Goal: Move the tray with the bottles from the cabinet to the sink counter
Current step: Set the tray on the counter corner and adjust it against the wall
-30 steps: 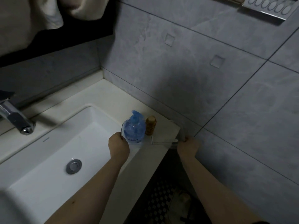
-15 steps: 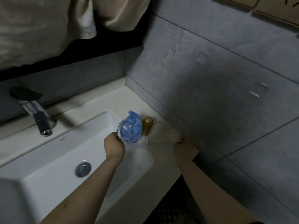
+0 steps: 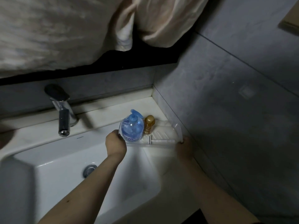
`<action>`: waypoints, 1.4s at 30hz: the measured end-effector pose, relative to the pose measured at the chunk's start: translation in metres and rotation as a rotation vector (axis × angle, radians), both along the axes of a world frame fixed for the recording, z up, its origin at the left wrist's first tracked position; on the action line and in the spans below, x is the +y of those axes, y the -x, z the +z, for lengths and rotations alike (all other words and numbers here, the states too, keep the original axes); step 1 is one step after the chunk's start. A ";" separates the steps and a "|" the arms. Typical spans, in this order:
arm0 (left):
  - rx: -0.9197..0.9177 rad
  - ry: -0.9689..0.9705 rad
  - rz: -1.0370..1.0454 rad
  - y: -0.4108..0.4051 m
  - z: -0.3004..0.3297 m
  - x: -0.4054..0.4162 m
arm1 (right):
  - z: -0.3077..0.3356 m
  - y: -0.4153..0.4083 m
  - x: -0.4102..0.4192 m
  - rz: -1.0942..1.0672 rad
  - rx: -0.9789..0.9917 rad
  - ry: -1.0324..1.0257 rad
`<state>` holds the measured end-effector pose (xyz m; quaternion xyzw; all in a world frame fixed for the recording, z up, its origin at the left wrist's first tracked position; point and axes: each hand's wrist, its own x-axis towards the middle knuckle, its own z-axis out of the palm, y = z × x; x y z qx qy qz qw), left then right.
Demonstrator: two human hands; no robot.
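A clear plastic tray (image 3: 163, 136) sits at the right end of the sink counter (image 3: 100, 113), close to the corner of the grey wall. On its left part stand a blue pump bottle (image 3: 132, 127) and a small amber bottle with a gold cap (image 3: 149, 124), both upright. My left hand (image 3: 115, 143) grips the tray's left end just below the blue bottle. My right hand (image 3: 183, 145) holds the tray's right end near the wall. Whether the tray rests fully on the counter I cannot tell.
A white basin (image 3: 90, 172) with a metal drain (image 3: 89, 170) lies below the tray. A chrome faucet (image 3: 63, 115) with a black handle stands on the back ledge. Beige towels (image 3: 80, 29) hang overhead. Grey tiled wall (image 3: 234, 110) bounds the right side.
Both hands have carried the tray farther back along the counter toward the wall corner. The view has tilted up, bringing the faucet and towels into sight.
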<state>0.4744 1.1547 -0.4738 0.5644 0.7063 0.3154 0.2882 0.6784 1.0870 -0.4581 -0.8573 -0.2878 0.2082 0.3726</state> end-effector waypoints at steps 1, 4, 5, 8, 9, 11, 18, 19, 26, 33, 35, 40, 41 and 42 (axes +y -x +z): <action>0.000 0.003 0.015 0.000 0.000 0.003 | 0.000 0.000 0.005 0.018 -0.029 -0.004; -0.005 0.015 0.065 0.001 0.000 0.013 | 0.004 0.001 0.022 0.047 -0.092 -0.020; -0.003 0.017 0.077 0.002 0.000 0.015 | 0.005 0.003 0.027 0.054 -0.103 -0.027; -0.005 0.017 0.115 0.003 0.001 0.023 | 0.006 0.004 0.040 0.063 -0.094 -0.038; -0.008 0.015 0.127 0.004 0.001 0.025 | 0.006 0.005 0.045 0.064 -0.080 -0.036; -0.007 0.014 0.149 0.005 0.000 0.030 | 0.005 0.006 0.055 0.075 -0.055 -0.035; 0.009 0.015 0.202 0.011 -0.008 0.044 | -0.003 0.008 0.086 0.117 -0.052 -0.014; 0.013 0.014 0.206 0.011 -0.009 0.045 | -0.004 0.008 0.088 0.127 -0.063 -0.017; -0.001 0.017 0.233 0.010 -0.010 0.058 | -0.004 0.008 0.110 0.148 -0.083 -0.012; -0.026 -0.011 0.227 0.009 -0.010 0.062 | -0.003 0.010 0.121 0.189 -0.059 0.001; -0.083 -0.051 0.208 0.007 -0.010 0.057 | -0.002 0.011 0.121 0.215 -0.033 0.003; -0.274 -0.008 0.096 0.000 -0.015 0.036 | -0.001 0.020 0.114 0.197 0.211 0.017; -0.258 -0.014 0.067 0.000 -0.016 0.034 | -0.003 0.023 0.112 0.192 0.220 0.009; -0.227 -0.018 0.051 0.000 -0.016 0.033 | -0.005 0.027 0.109 0.178 0.222 0.003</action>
